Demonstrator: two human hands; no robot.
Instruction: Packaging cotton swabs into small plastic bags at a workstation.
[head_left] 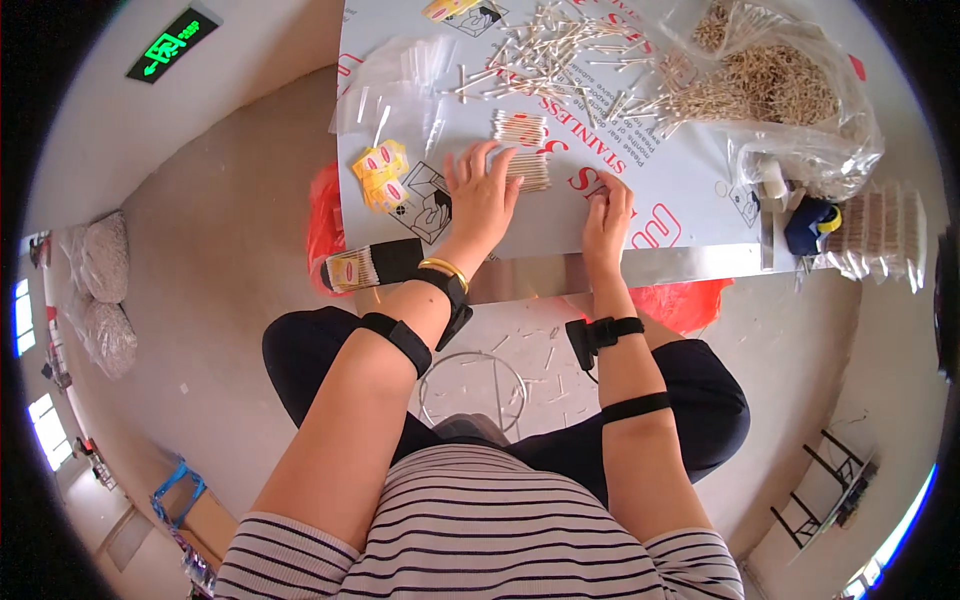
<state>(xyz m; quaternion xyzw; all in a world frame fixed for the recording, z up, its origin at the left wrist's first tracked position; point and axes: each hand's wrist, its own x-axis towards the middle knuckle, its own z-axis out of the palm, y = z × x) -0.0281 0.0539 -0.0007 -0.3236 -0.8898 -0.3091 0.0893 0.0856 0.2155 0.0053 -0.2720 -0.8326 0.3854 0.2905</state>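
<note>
Loose cotton swabs lie side by side in a neat row (532, 172) on the printed steel tabletop (540, 225). My left hand (480, 205) rests at the left end of this row, its fingers apart and touching the sticks' ends. A second short row of swabs (519, 127) lies just beyond. To the right of the rows, my right hand (607, 225) is held low over the table with thumb and fingertips pinched together. Whether anything sits in that pinch is too small to make out. Farther back, a scattered pile of swabs (560, 45) spreads across the table.
Clear plastic sleeves (400, 80) and yellow labels (380, 175) lie at the left. A filled pack of swabs (350, 270) is at the near left corner. An open bag of swabs (785, 90), a blue tape dispenser (812, 225) and stacked packs (880, 235) stand at the right.
</note>
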